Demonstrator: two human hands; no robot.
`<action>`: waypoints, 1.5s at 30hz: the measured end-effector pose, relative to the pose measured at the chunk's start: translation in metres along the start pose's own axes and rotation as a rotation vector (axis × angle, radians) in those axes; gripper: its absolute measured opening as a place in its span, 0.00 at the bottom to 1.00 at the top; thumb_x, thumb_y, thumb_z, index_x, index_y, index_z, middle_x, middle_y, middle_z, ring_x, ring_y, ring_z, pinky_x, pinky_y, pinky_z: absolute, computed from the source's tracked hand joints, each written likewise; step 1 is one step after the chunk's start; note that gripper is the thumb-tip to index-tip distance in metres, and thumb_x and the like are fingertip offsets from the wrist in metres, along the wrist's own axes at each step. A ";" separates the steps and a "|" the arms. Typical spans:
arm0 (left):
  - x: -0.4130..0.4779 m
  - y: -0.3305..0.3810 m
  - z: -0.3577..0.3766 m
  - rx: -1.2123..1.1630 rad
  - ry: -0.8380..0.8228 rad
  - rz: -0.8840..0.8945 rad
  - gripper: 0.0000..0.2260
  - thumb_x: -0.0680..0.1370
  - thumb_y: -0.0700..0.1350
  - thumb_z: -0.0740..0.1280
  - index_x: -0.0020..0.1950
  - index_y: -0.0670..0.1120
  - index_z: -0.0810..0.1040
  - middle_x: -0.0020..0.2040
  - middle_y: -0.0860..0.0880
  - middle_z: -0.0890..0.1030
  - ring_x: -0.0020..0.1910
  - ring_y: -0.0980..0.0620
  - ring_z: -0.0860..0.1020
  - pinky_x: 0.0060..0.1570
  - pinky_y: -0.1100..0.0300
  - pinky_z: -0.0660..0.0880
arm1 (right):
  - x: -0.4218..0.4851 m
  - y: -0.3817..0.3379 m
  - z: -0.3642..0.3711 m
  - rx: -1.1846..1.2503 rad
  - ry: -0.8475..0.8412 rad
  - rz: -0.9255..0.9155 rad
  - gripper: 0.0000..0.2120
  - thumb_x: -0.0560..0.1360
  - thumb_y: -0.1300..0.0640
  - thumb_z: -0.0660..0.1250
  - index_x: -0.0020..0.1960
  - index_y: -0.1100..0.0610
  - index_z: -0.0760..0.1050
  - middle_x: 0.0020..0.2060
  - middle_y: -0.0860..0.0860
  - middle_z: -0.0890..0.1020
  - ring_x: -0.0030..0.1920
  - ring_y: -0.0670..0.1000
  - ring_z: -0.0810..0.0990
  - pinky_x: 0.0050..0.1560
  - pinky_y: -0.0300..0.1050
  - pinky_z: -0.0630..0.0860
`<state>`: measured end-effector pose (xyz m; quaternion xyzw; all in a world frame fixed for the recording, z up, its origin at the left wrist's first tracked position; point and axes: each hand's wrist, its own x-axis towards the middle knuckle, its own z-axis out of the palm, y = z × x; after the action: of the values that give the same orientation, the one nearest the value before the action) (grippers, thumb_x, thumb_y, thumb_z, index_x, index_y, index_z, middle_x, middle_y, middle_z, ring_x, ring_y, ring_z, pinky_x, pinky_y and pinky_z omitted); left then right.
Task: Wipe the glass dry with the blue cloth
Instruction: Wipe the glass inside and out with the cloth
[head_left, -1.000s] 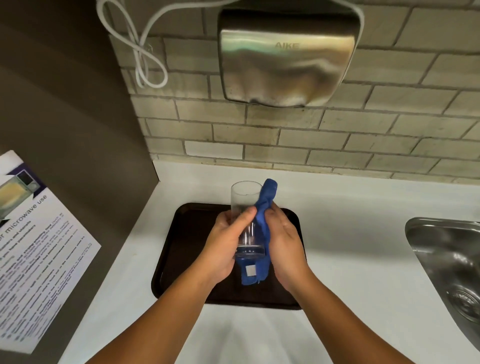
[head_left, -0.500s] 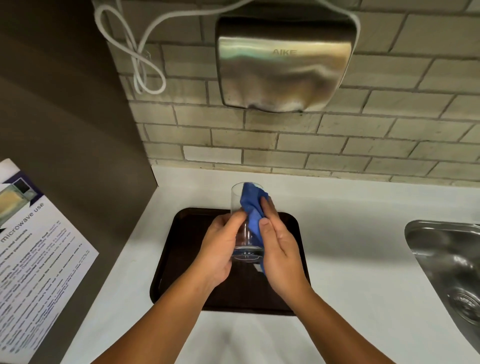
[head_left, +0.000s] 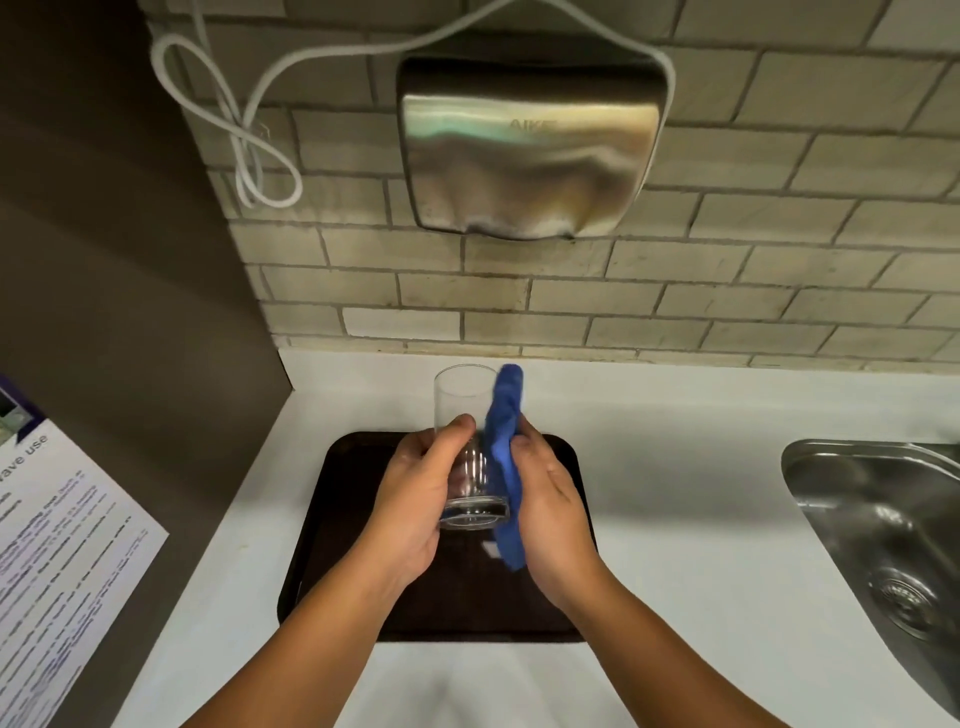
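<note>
Glass drying over the tray

Your left hand (head_left: 410, 499) wraps the glass (head_left: 467, 447); your right hand (head_left: 553, 499) presses the blue cloth (head_left: 504, 457) against its right side, above the tray (head_left: 332, 545).

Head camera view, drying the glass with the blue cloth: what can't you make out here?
- Glass: lower left wall hidden by the left hand; wetness unreadable.
- Blue cloth: partly behind the right hand.
- Sink: cut off by the right edge.
- Microwave notice: cut off left, small print too small.
</note>
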<state>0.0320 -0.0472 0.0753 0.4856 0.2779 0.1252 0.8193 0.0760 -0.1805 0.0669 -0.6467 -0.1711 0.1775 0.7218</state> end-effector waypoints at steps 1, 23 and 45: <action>-0.001 -0.001 -0.001 0.014 0.014 0.002 0.23 0.78 0.55 0.79 0.66 0.43 0.81 0.49 0.44 0.93 0.46 0.45 0.92 0.40 0.53 0.86 | 0.000 -0.002 0.000 -0.018 -0.002 0.014 0.17 0.92 0.55 0.55 0.72 0.48 0.79 0.57 0.48 0.91 0.60 0.50 0.89 0.55 0.37 0.84; -0.004 -0.002 -0.010 0.020 0.057 -0.002 0.26 0.75 0.57 0.81 0.67 0.44 0.82 0.49 0.45 0.93 0.47 0.46 0.92 0.45 0.50 0.85 | 0.004 -0.001 0.007 0.091 -0.004 0.142 0.15 0.89 0.50 0.59 0.65 0.48 0.84 0.54 0.52 0.92 0.62 0.59 0.89 0.50 0.39 0.86; -0.005 0.004 0.001 0.296 -0.040 0.226 0.24 0.78 0.63 0.74 0.72 0.63 0.74 0.54 0.49 0.92 0.54 0.55 0.90 0.51 0.61 0.83 | 0.008 0.001 0.001 -0.035 0.036 -0.007 0.19 0.91 0.51 0.59 0.80 0.44 0.71 0.63 0.37 0.88 0.65 0.40 0.85 0.65 0.35 0.81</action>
<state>0.0285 -0.0480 0.0808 0.6316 0.2208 0.1646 0.7248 0.0829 -0.1759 0.0657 -0.6616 -0.1635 0.1604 0.7140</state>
